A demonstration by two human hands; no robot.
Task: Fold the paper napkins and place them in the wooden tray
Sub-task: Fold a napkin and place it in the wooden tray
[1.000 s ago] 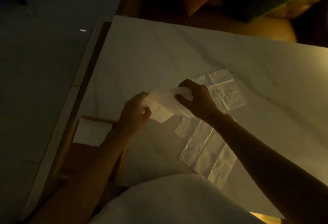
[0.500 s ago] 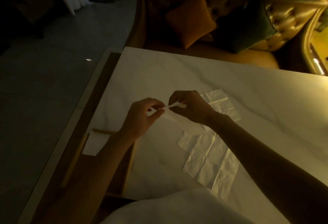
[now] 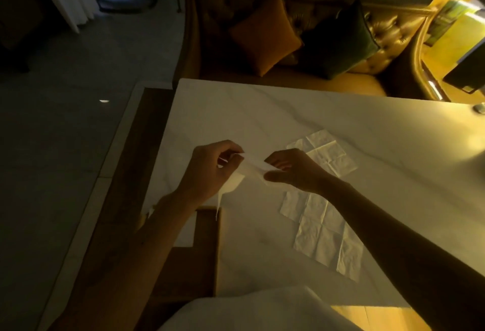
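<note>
Left grip (image 3: 210, 170) pinches one end of paper napkin (image 3: 253, 165), right grip (image 3: 296, 170) pinches other end; napkin stretched between them above bench (image 3: 262, 110)
Far flat napkin (image 3: 325, 152) at 1 o'clock of right grip, near flat napkin (image 3: 322, 236) at 5 o'clock
Wooden tray (image 3: 207, 225) at 6 o'clock of left grip, white napkin (image 3: 188, 233) partly visible inside

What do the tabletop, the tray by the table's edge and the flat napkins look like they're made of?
Tabletop: pale stone, likely marble or a marble-look surface, smooth, with faint grey veins.
Tray: wood, brown and matte, with a raised rim; the light is too dim to show grain.
Napkins: thin white tissue paper, soft-looking, with crease lines dividing them into squares.
</note>
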